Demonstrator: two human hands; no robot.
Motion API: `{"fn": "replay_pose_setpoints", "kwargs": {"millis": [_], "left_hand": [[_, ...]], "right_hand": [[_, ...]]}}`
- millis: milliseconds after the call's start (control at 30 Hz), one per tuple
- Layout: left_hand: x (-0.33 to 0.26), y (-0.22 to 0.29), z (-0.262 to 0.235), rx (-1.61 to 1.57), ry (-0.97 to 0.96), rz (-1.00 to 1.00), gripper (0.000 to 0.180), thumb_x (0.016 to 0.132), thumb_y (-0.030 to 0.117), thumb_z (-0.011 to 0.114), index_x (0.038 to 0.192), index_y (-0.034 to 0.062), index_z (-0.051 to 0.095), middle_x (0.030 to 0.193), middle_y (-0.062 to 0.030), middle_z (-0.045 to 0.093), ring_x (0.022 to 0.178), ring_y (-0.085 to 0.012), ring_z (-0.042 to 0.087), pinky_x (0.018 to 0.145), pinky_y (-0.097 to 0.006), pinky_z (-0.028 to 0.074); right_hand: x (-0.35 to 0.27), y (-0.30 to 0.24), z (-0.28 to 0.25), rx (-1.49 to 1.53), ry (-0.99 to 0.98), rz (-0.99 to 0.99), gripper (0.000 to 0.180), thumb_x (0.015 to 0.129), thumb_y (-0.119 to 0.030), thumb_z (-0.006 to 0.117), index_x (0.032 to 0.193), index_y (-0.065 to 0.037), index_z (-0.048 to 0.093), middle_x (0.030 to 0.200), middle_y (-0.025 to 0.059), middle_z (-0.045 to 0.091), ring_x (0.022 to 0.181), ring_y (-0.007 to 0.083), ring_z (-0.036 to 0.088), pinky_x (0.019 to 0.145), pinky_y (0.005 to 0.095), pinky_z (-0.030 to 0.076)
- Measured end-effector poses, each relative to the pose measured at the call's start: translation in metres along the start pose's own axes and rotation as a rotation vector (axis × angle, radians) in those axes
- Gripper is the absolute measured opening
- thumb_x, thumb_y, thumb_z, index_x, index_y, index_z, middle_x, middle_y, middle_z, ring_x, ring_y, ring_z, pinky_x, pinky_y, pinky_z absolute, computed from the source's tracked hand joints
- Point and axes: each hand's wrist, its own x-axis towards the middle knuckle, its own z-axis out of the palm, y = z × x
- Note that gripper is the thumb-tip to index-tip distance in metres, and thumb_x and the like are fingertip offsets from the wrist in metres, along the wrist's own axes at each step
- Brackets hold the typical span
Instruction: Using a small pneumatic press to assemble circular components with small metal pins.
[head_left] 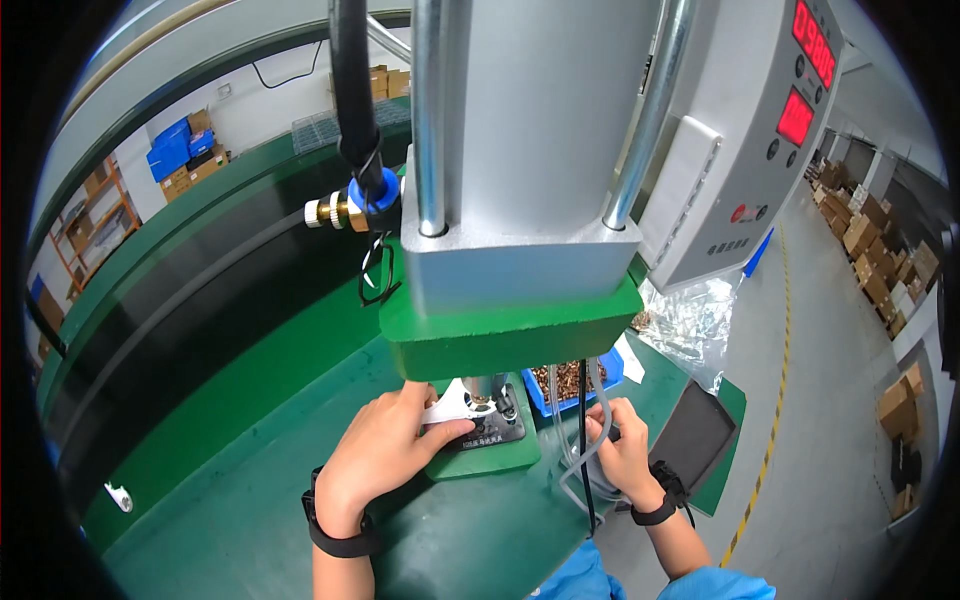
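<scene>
My left hand (385, 450) pinches a small white flat part (447, 410) and holds it on the fixture (495, 430) under the ram of a green and grey press (510, 335). My right hand (622, 450) rests to the right of the press base, fingers curled around a grey tube and a black cable (583, 440) that hang there. Both wrists wear black bands. The press head hides most of the fixture.
A blue bin of small brass parts (570, 380) stands behind the fixture. A clear bag of parts (695, 320) and a black tray (695, 435) lie to the right. A grey control box with red digits (760, 130) hangs overhead. The green bench (250, 420) meets a black conveyor belt on the left.
</scene>
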Motion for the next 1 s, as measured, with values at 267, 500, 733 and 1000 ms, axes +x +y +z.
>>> {"fn": "replay_pose_setpoints", "kwargs": {"millis": [267, 500, 733, 1000], "left_hand": [[-0.001, -0.002, -0.004, -0.154, -0.010, 0.064, 0.038, 0.082, 0.020, 0.066, 0.107, 0.0015, 0.045, 0.082, -0.0173, 0.061, 0.068, -0.0287, 0.059, 0.065, -0.035, 0.046], [-0.001, -0.002, -0.004, -0.175, -0.026, 0.072, 0.030, 0.083, 0.016, 0.064, 0.104, 0.0016, 0.047, 0.081, -0.0189, 0.063, 0.071, -0.0299, 0.061, 0.066, -0.036, 0.046], [-0.001, -0.002, -0.005, -0.190, -0.007, 0.096, 0.026, 0.083, 0.017, 0.063, 0.100, 0.0011, 0.051, 0.079, -0.0187, 0.063, 0.070, -0.0314, 0.060, 0.065, -0.036, 0.045], [-0.003, 0.001, -0.010, -0.136, -0.040, 0.085, 0.027, 0.086, 0.022, 0.058, 0.102, 0.0014, 0.050, 0.080, -0.0207, 0.063, 0.076, -0.0384, 0.059, 0.065, -0.042, 0.045]], "right_hand": [[0.017, -0.022, -0.035, 0.243, 0.009, 0.023, 0.012, 0.077, 0.002, 0.064, 0.089, 0.003, 0.062, 0.081, 0.0073, 0.061, 0.072, 0.0114, 0.054, 0.068, 0.0233, 0.043], [0.050, -0.040, -0.023, 0.177, -0.307, 0.007, 0.016, 0.076, -0.002, 0.066, 0.092, 0.001, 0.064, 0.080, 0.0055, 0.064, 0.070, 0.0120, 0.058, 0.065, 0.0259, 0.046], [0.071, -0.067, 0.016, 0.336, -0.394, -0.099, 0.017, 0.078, -0.009, 0.068, 0.092, 0.000, 0.065, 0.077, 0.0070, 0.063, 0.065, 0.0115, 0.055, 0.059, 0.0245, 0.044], [0.090, -0.075, 0.040, 0.307, -0.443, -0.169, 0.016, 0.075, -0.016, 0.071, 0.086, -0.005, 0.069, 0.068, 0.0043, 0.061, 0.057, 0.0124, 0.050, 0.051, 0.0256, 0.038]]}}
